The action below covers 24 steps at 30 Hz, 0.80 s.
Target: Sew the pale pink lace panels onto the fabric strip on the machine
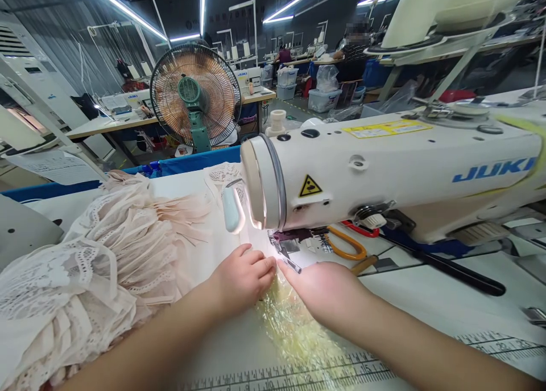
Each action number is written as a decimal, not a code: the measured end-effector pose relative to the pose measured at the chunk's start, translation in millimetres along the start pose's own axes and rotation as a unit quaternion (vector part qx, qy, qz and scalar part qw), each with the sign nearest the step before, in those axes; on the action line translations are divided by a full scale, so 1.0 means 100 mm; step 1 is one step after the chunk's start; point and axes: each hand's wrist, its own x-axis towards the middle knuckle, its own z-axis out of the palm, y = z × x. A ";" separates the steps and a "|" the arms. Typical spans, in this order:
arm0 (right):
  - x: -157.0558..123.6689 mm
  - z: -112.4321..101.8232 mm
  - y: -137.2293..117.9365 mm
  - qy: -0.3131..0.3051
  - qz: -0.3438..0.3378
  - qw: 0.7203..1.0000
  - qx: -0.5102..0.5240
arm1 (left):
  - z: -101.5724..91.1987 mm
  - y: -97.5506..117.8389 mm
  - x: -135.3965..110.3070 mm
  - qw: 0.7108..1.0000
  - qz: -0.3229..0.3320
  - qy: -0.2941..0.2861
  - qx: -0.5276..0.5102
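A shiny, see-through yellowish strip runs over the table from the front up to the sewing area of a white sewing machine. My left hand is closed, its curled fingertips at the strip's far end. From the other side my right hand meets it, index finger stretched along the strip; its other fingers are tucked in and mostly hidden. A metal guide lies just above that index finger. Lamp glare washes out the area below the machine's head, so the needle and the material under it do not show clearly.
A heap of pale pink lace-trimmed pieces fills the left. Orange-handled scissors and a black-handled tool lie right of the machine head. A ruler tape crosses the front edge. Behind stand a fan and other workstations with people.
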 end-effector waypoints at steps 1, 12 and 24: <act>0.02 0.02 -0.02 -0.014 0.007 1.000 -0.002 | 0.01 -0.01 0.00 1.000 -0.001 0.000 0.004; 0.08 0.06 -0.21 -0.019 0.043 0.999 0.003 | 0.06 -0.15 -0.01 0.996 -0.043 -0.077 0.029; -0.18 0.42 -0.15 0.165 0.012 0.986 0.013 | 0.06 -0.30 0.04 0.955 -0.242 -0.169 0.017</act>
